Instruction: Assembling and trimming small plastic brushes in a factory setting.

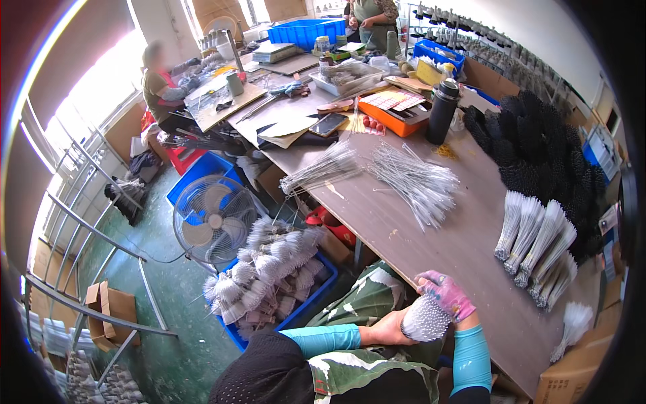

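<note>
My bare left hand (pixel 388 328) is wrapped round the lower side of a thick bundle of thin white brushes (pixel 425 320), whose dotted ends face up toward me. Over the top of the same bundle lies my right hand (pixel 449 295), in a pink stained glove, with its fingers curled against the far side. The bundle is held above my lap at the table's near edge. Ahead on the brown table (pixel 397 229) lie two loose fans of thin wire brushes, one a spread pile (pixel 414 182), the other a pile (pixel 323 167) jutting past the left edge.
Tied white brush bundles (pixel 535 242) and a heap of black brushes (pixel 538 155) lie at the right. A black flask (pixel 443 111) stands by an orange tray (pixel 397 116). Left on the floor are a fan (pixel 214 221) and a blue crate (pixel 232 331) of brushes. Two people work farther off.
</note>
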{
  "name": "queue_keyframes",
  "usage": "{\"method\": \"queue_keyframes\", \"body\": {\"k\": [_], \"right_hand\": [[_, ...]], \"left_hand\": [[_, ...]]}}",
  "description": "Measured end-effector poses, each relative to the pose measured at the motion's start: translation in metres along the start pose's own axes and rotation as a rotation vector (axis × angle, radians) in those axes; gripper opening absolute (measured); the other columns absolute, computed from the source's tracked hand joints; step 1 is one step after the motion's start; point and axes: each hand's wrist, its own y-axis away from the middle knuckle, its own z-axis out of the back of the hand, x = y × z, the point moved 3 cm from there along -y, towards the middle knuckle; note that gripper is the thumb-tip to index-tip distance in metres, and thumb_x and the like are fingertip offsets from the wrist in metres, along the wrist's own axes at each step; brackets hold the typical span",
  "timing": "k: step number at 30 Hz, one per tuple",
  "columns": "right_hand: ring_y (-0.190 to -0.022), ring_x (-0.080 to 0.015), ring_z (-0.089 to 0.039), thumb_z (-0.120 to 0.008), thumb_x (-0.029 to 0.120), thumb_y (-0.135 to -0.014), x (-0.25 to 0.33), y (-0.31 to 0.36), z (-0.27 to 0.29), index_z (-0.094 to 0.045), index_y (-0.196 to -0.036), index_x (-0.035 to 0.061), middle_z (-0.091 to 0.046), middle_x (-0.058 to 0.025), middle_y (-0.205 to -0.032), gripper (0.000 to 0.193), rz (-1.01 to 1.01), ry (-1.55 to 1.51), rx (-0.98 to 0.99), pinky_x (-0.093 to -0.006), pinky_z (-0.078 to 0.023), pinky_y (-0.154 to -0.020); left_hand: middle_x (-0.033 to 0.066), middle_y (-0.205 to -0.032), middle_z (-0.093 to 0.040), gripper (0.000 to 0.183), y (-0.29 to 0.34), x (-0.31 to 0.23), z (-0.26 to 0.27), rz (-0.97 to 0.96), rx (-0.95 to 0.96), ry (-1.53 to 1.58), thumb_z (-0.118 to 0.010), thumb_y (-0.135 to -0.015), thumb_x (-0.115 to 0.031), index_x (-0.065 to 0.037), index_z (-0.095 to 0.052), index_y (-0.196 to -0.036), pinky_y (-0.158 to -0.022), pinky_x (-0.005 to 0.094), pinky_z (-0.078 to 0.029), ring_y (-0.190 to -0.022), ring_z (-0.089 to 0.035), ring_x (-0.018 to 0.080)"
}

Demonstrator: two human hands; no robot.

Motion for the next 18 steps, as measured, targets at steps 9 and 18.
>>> {"method": "queue_keyframes", "body": {"k": [9, 18], "right_hand": [[-0.078, -0.0173, -0.062, -0.058, 0.026, -0.089, -0.043, 0.010, -0.005, -0.064, -0.095, -0.0013, -0.065, -0.0087, -0.090, 0.029, -0.074, -0.537, 0.054, -0.0288, -0.051, -0.070], [-0.079, -0.0092, -0.058, -0.072, 0.028, -0.080, -0.075, 0.050, 0.035, -0.055, -0.117, 0.0025, -0.061, -0.0053, -0.096, 0.047, 0.192, -0.577, -0.426, -0.0203, -0.048, -0.067]], "left_hand": [[0.0152, -0.110, -0.062, 0.075, 0.002, -0.005, 0.001, 0.040, 0.134, -0.107, -0.079, -0.062, -0.017, -0.003, -0.044, -0.126, -0.091, 0.0369, -0.046, -0.103, -0.060, 0.0264], [0.0038, -0.107, -0.062, 0.055, -0.014, 0.016, 0.012, 0.235, 0.177, 0.185, -0.078, -0.065, -0.008, -0.003, -0.057, -0.115, -0.093, 0.0302, -0.042, -0.101, -0.055, 0.0140]]}}
